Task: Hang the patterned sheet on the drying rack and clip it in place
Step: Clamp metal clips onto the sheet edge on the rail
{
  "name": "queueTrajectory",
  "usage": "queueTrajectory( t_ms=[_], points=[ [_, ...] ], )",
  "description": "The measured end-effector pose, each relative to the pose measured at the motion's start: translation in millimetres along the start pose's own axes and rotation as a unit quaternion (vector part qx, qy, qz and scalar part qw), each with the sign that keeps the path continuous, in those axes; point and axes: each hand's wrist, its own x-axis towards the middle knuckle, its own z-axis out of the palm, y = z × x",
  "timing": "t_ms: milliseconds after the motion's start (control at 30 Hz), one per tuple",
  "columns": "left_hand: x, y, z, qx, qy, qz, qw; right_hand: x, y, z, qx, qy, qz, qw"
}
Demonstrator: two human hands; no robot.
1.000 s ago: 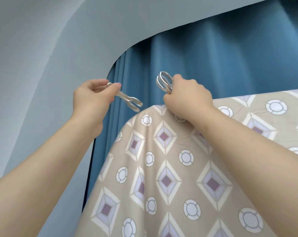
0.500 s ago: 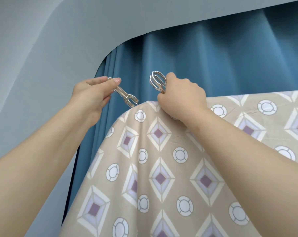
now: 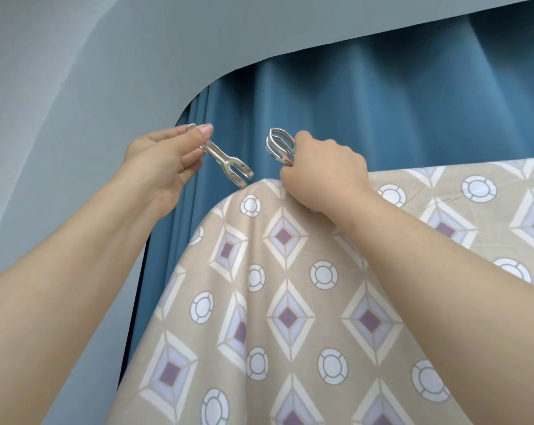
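I read my left hand (image 3: pixel 164 161) pinching a metal clip (image 3: pixel 226 161) left of centre. Its long axis runs diagonally, jaws pointing lower right at the patterned sheet's (image 3: pixel 290 302) top edge. My right hand (image 3: pixel 324 173) grips a second clip (image 3: pixel 278 144) there.

Two clips (image 3: pixel 226 162) (image 3: pixel 278 144), two hands (image 3: pixel 155 170) (image 3: pixel 324 176), one sheet (image 3: pixel 290 317), one curtain (image 3: pixel 382 111).

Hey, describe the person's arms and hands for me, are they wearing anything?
The left forearm and right forearm are bare as far as the frame shows: no sleeves, watch or bracelet. The left hand and right hand wear no gloves, and no rings show. The left thumbnail looks unpainted.
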Motion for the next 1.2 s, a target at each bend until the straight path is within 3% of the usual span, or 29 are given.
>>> queueTrajectory(
  t_ms=[133,367,700,800,867,1000,1200],
  points=[
    [-1.0,10.8,0.3,0.027,-0.03,-0.008,0.999,-0.1,-0.4,-3.9,0.004,-0.002,0.0,1.0],
    [-3.0,28.9,16.5,0.15,-0.084,0.054,0.984,-1.3,-2.7,-6.2,0.008,-0.006,-0.002,1.0],
    [6.4,44.4,23.1,0.195,-0.144,0.003,0.97,-1.6,-3.9,-13.4,0.025,-0.02,0.012,0.999],
    [2.5,42.6,23.3,0.229,-0.131,0.062,0.963,-1.3,-4.9,-16.5,0.038,-0.025,0.014,0.999],
    [-1.0,38.6,24.2,0.211,-0.116,0.087,0.967,-2.1,-5.2,-18.3,0.039,-0.025,0.015,0.999],
    [-1.8,34.9,19.3,0.126,-0.107,0.035,0.986,-3.6,-4.6,-20.3,0.034,-0.028,0.017,0.999],
    [0.1,40.4,21.5,0.094,-0.107,-0.003,0.99,-3.3,-5.0,-21.9,0.035,-0.031,0.022,0.999]
  ],
)
